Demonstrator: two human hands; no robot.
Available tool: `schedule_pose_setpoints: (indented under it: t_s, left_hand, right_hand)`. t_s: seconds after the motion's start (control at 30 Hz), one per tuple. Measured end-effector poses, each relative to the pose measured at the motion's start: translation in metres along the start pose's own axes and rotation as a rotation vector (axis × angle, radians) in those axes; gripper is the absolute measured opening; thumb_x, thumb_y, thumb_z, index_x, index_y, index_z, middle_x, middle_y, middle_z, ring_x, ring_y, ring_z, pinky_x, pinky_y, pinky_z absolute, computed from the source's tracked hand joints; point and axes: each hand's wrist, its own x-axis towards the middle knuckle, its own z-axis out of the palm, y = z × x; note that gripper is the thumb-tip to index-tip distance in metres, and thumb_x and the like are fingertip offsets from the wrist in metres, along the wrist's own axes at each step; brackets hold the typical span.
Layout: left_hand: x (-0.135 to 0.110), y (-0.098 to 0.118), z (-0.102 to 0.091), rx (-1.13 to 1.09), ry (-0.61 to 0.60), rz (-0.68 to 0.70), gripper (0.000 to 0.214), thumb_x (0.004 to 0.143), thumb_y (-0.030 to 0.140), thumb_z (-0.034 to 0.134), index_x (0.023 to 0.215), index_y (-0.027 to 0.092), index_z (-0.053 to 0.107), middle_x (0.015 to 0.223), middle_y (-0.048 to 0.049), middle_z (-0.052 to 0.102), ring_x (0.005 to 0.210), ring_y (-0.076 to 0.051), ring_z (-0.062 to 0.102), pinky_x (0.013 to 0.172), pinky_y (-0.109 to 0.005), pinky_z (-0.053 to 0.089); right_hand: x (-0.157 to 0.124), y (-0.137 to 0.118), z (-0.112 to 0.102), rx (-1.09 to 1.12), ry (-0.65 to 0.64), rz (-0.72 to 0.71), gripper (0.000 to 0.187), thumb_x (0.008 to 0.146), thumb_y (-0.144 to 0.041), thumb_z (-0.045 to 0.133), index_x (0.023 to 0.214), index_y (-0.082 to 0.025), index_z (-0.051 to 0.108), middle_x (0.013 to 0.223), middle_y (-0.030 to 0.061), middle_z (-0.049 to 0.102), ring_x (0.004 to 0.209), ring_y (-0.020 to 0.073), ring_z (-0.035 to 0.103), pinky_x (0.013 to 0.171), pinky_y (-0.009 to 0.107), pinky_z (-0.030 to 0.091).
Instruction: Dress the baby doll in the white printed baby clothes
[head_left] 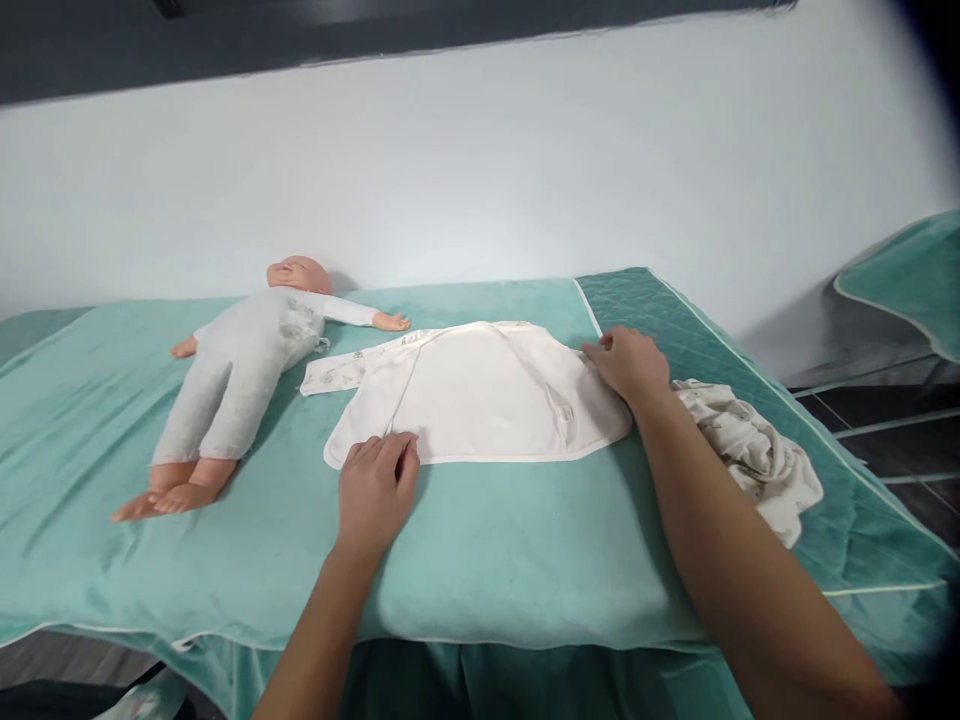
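Wall [487, 190]: white, plain, with a dark band [315, 40] running above it. Bed [517, 560]: smooth light-teal cover, creased at left, its front edge draping; a darker quilted section [862, 540], edged in pale piping, fills the right end. Right of it: teal padded item [907, 280], pale rails [900, 427], dark floor [926, 505]. Doll [247, 340]: white-suited, lies face up on the bed's left half, one arm outstretched. Garment [480, 400]: white, lies spread flat mid-bed, left sleeve extended near the doll's hand. Crumpled cloth [757, 460]: patterned, heaped on the quilting. Right hand [628, 365]: partly curled, fingertips at the garment's right side; grip cannot be told. Left hand [379, 485]: nearly closed at the lower hem; whether it pinches fabric cannot be told.
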Motion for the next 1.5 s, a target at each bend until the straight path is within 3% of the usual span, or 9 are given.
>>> schedule_pose_setpoints:
  t_s: [0.13,0.27,0.4,0.53,0.77,0.97,1.13,1.3,1.5]
  left_hand:
    - [0.001,-0.001,0.001,-0.002,-0.012,-0.037,0.019,0.096,0.025,0.048,0.092,0.020,0.066,0.076,-0.0014,0.070,0.074,-0.019,0.062,0.075,-0.033,0.041]
    - [0.001,-0.001,0.000,-0.003,-0.006,-0.057,0.020,0.096,0.027,0.048,0.093,0.021,0.067,0.077,-0.0017,0.070,0.076,-0.020,0.063,0.074,-0.033,0.041]
    - [0.001,-0.002,0.000,-0.011,-0.015,-0.070,0.021,0.096,0.028,0.048,0.093,0.021,0.067,0.077,-0.0019,0.071,0.076,-0.019,0.063,0.073,-0.033,0.041]
    - [0.002,-0.002,0.000,-0.011,-0.006,-0.060,0.021,0.096,0.027,0.048,0.094,0.020,0.068,0.077,-0.0019,0.071,0.074,-0.019,0.062,0.075,-0.033,0.042]
    - [0.002,-0.001,0.000,-0.011,0.002,-0.060,0.021,0.095,0.026,0.049,0.092,0.020,0.068,0.077,-0.0021,0.071,0.074,-0.019,0.063,0.073,-0.032,0.041]
    - [0.003,0.000,-0.001,-0.017,-0.001,-0.067,0.021,0.095,0.027,0.048,0.093,0.020,0.069,0.078,-0.0023,0.072,0.076,-0.020,0.063,0.074,-0.033,0.042]
    - [0.003,0.000,-0.001,-0.023,-0.010,-0.082,0.021,0.095,0.027,0.048,0.094,0.021,0.069,0.078,-0.0024,0.071,0.076,-0.020,0.062,0.073,-0.033,0.042]
    - [0.002,-0.001,-0.001,-0.031,0.001,-0.077,0.021,0.095,0.026,0.049,0.094,0.020,0.069,0.077,-0.0024,0.071,0.075,-0.020,0.062,0.074,-0.032,0.042]
    - [0.002,-0.001,-0.002,-0.040,0.011,-0.079,0.021,0.095,0.025,0.049,0.094,0.020,0.069,0.076,-0.0021,0.070,0.074,-0.020,0.061,0.075,-0.033,0.043]
  right_hand:
    - [-0.002,0.024,-0.005,0.006,-0.097,0.064,0.047,0.077,-0.068,0.056,0.082,-0.022,0.063,0.083,0.0092,0.067,0.077,0.0266,0.061,0.070,0.038,0.043]
    - [0.000,0.028,-0.001,0.219,0.070,0.006,0.031,0.079,-0.052,0.059,0.070,-0.023,0.055,0.074,0.0046,0.062,0.072,0.0215,0.055,0.067,0.034,0.041]
    - [0.014,0.027,0.004,0.410,0.268,0.146,0.021,0.082,-0.041,0.058,0.074,-0.022,0.053,0.078,0.0038,0.061,0.073,0.0196,0.052,0.071,0.033,0.043]
    - [0.024,0.030,0.012,0.448,0.319,0.210,0.022,0.083,-0.042,0.057,0.090,-0.020,0.057,0.088,0.0065,0.062,0.080,0.0222,0.054,0.077,0.036,0.045]
    - [0.006,0.017,0.013,0.357,0.496,-0.166,0.032,0.088,-0.032,0.050,0.113,-0.014,0.059,0.116,0.0158,0.062,0.113,0.0287,0.055,0.101,0.044,0.041]
    - [-0.023,-0.017,0.015,0.463,0.128,-0.588,0.036,0.095,-0.034,0.044,0.124,-0.020,0.060,0.130,0.0100,0.064,0.123,0.0230,0.056,0.109,0.041,0.042]
    - [-0.036,-0.033,0.029,0.287,-0.131,-0.740,0.053,0.099,-0.045,0.038,0.145,-0.019,0.047,0.155,0.0112,0.043,0.145,0.0248,0.037,0.121,0.046,0.029]
    - [-0.038,-0.035,0.033,0.120,-0.170,-0.743,0.062,0.100,-0.052,0.034,0.152,-0.018,0.036,0.163,0.0109,0.028,0.152,0.0265,0.021,0.123,0.053,0.019]
    - [-0.036,-0.033,0.038,0.105,-0.122,-0.652,0.058,0.100,-0.039,0.036,0.152,-0.013,0.037,0.162,0.0135,0.031,0.151,0.0278,0.024,0.122,0.049,0.021]
